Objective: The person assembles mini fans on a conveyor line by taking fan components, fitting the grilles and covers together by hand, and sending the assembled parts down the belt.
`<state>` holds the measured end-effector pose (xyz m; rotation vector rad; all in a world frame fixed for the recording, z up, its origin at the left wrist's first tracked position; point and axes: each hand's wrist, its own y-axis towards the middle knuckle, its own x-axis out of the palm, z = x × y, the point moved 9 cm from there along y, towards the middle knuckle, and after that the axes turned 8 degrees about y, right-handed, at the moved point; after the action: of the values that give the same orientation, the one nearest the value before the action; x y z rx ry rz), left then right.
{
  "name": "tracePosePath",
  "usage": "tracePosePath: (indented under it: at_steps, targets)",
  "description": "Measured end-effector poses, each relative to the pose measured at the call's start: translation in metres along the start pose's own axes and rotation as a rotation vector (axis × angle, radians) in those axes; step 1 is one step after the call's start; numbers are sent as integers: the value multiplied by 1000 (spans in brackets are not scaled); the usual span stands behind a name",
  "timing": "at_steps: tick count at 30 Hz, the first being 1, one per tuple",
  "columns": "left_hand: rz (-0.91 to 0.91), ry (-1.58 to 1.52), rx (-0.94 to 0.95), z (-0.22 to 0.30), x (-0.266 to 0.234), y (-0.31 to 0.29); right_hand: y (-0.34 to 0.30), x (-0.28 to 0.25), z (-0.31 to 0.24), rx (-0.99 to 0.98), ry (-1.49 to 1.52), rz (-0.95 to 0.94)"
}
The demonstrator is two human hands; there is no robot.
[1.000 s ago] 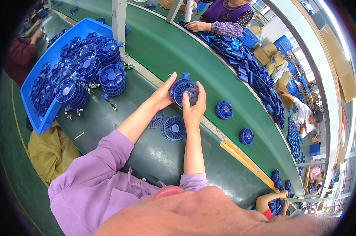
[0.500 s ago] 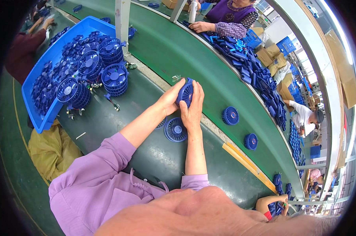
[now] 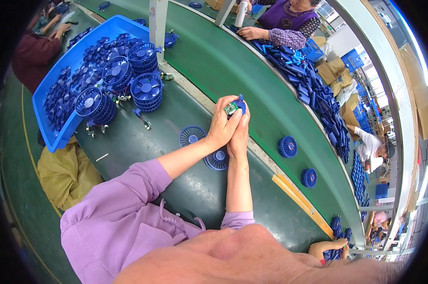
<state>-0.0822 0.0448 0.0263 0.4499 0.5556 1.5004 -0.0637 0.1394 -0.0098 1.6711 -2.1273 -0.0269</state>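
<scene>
My left hand and my right hand are pressed together over the near edge of the green belt. Between them is a small blue fan housing, mostly covered by the fingers. A green circuit board shows at its top, by my left thumb and fingers. On the dark bench below lie two round blue fan grilles: one grille left of my wrists, the other grille partly under my left forearm.
Stacked blue fan cages with blades stand at left, small boards on wires beside them. Behind is a blue bin of fan blades. Two assembled fan heads sit on the belt. A metal post rises at the back; co-workers sit across.
My hands have turned the fan housing, so the grille face is hidden and a circuit board shows. The grille left of my wrists is more exposed. The whole view has shifted slightly.
</scene>
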Motion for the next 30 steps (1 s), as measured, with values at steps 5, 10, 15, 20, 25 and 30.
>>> tracePosePath:
  at_steps: [5,10,15,20,25,30]
  targets:
    - [-242,209,43,-33,24,4,10,-59,-12,-59,-454,226]
    - [-89,509,74,-87,2,69,-8,-70,-67,-412,-1329,461]
    - [-71,939,-162,-148,-23,146,-14,28,-43,-208,-1056,-153]
    - [-99,1315,-330,-195,-78,183,-57,94,18,-10,-1119,-710]
    - [-281,1434,-484,-211,-85,182,-60,93,19,-35,-1286,-680]
    - [-295,1265,-431,-185,-59,180,-53,85,18,36,-1087,-727]
